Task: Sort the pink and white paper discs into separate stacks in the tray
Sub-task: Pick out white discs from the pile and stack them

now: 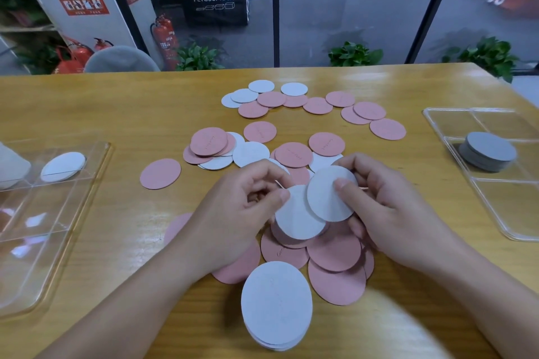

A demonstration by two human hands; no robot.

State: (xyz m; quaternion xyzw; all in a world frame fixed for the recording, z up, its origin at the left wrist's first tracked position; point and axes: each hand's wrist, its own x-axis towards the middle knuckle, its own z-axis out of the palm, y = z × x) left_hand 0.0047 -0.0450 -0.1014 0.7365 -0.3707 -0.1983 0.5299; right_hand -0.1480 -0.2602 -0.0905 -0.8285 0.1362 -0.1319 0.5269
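Observation:
Pink and white paper discs lie scattered over the wooden table [116, 102]. My right hand [388, 213] pinches a white disc [326, 195] by its right edge, thumb on top. My left hand [242, 213] pinches a second white disc [297, 221] at its left edge, partly under the first. Both are held just above a heap of pink discs [335, 251]. A stack of white discs [277, 306] sits near the front edge. The clear tray [99, 172] on the left holds one white disc [62, 167].
Another clear tray [437, 119] at the right holds a stack of grey-looking discs [490, 153]. More pink discs [318, 105] and white discs [261, 86] spread toward the far edge. A lone pink disc [160, 173] lies left of centre. Glass wall and plants stand behind.

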